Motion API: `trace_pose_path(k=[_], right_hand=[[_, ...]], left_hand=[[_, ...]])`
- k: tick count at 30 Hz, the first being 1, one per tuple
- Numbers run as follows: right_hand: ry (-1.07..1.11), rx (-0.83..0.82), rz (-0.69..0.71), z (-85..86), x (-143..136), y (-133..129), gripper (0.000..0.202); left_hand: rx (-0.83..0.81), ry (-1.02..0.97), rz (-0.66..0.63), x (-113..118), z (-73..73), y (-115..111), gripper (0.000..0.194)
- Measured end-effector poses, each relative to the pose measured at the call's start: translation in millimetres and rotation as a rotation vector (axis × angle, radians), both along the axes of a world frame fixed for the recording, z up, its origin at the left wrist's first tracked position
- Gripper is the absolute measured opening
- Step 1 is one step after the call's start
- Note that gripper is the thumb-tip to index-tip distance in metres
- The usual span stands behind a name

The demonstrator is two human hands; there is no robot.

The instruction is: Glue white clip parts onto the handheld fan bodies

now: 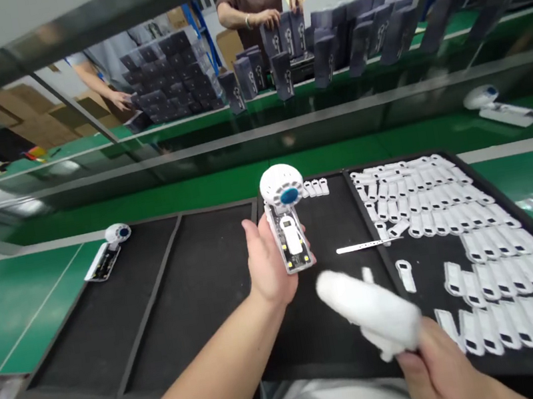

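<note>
My left hand (266, 263) holds up a white handheld device (282, 187) over the black tray (328, 331). Its round head has a blue centre. The rectangular body below is open at the front, showing dark insides, small yellow-lit spots and a small white cover piece (292, 234) with a dark window. Lower right, my right hand (437, 364) is closed round the end of a thick white tool (369, 308), blurred, with small projections above and below. The two held things are apart. A thin white stick-like tool (360, 247) lies between them and the rows of white pieces.
Several rows of small white cover pieces (512, 278) fill the right compartment. A similar device (103, 255) rests at the tray's left edge, another (505, 108) on the green conveyor at right. Beyond a metal rail (178, 151), two people handle dark boxes (284, 75).
</note>
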State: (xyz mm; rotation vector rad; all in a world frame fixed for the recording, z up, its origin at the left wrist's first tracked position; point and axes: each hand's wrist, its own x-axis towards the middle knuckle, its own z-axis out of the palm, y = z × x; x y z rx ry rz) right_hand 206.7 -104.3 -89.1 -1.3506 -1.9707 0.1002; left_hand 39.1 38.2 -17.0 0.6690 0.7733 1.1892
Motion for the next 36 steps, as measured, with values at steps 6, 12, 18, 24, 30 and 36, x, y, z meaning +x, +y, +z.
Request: trace_pose_path(k=[6,12,18,24,30,36], right_hand=[[0.049,-0.018,-0.012,3.0,-2,20,0.036],[0.074,-0.095,-0.1,-3.5,14,17,0.037],[-0.04,-0.035,-0.044,-6.5,9,2,0.036],[-0.026,-0.102,-0.021,-6.3,13,3,0.033],[0.015,-0.186,-0.109,-8.1,24,13,0.037],[-0.13,-0.205,0.001,-9.5,22,0,0.036]], left_hand=[[0.058,0.017,-0.042,1,-0.8,-3,0.067],[0.056,-0.032,-0.032,1,-2.6,-4,0.065],[0.02,-0.029,-0.002,4,-9.0,-1,0.059],[-0.002,-0.036,-0.001,7,-20.3,1,0.057],[0.016,-0.077,-0.051,10,-19.5,-4,0.061],[-0.035,-0.041,-0.051,-4,-25.6,11,0.046]])
